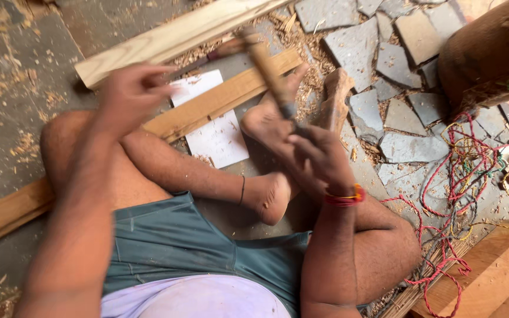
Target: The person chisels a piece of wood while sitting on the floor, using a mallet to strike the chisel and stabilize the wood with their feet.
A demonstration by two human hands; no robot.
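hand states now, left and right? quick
Left hand: blurred, nothing visibly held; open or closed cannot be told.
Right hand: closed around the wooden-handled tool, which points up and away from the person.

We see teal-grey shorts (166, 241) above a pale lilac cloth (195, 300); a red and yellow thread band (344, 197) circles the wrist of the right hand (319, 156); the tool (269, 70) in that hand has a tan wooden handle with a grey metal collar; the planks (178, 35) are pale yellow-brown; the paper sheets (216, 138) are white; the floor (7, 118) is dull grey, flecked with tan shavings; the stone pieces (410, 147) are blue-grey; the tangled cords (466, 171) are red, with some green and yellow.
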